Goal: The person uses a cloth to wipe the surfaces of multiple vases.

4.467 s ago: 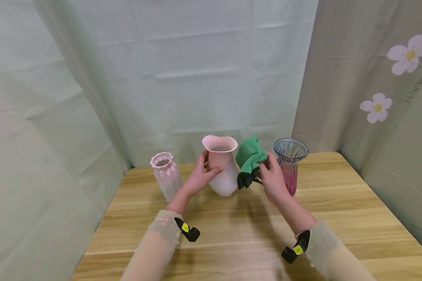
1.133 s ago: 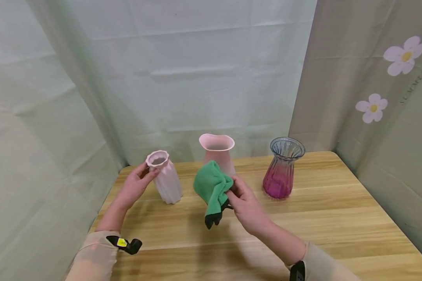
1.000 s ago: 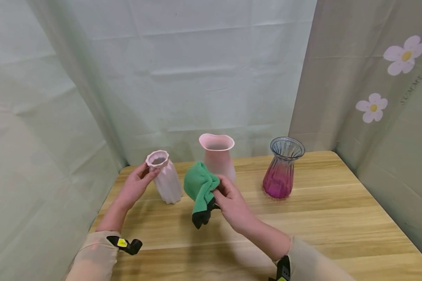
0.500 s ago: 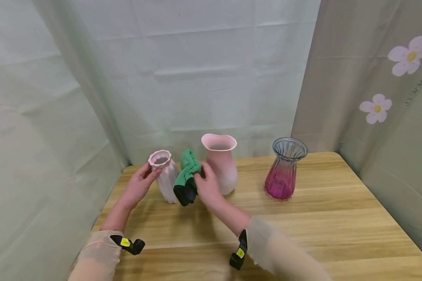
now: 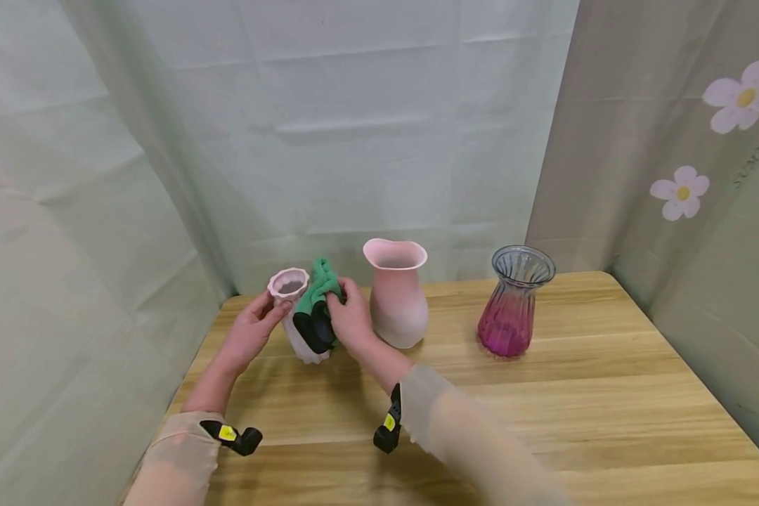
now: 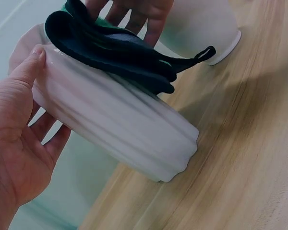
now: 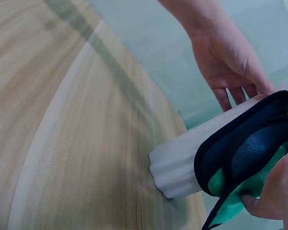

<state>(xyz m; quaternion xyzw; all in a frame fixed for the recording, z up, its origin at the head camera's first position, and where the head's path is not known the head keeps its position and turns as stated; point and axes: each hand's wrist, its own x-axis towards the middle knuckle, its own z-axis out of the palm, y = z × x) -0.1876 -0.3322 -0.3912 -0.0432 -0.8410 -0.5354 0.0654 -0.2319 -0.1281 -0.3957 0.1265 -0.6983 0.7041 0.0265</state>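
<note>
A pale pink ribbed vase (image 5: 306, 349) with a scalloped rim stands at the table's left side. My left hand (image 5: 248, 334) grips it near the neck, thumb in front and fingers behind, as the left wrist view shows on the vase (image 6: 120, 117). In my right hand (image 5: 354, 325) is a bunched green cloth (image 5: 322, 284) with black ends. The cloth lies along the vase's right side, where it hides part of the body. The right wrist view shows the cloth's dark panel (image 7: 257, 148) and a thin black loop.
Close to the right hand stands a taller pink-to-white vase (image 5: 400, 309) with a flared lip. Farther right is a ribbed glass vase (image 5: 509, 316), magenta below and grey-blue above. Curtains rise behind the wooden table (image 5: 575, 393).
My left hand has gone from the flared vase to the ribbed pink vase. My right hand has carried the cloth leftward, past the flared vase, onto the ribbed vase's side.
</note>
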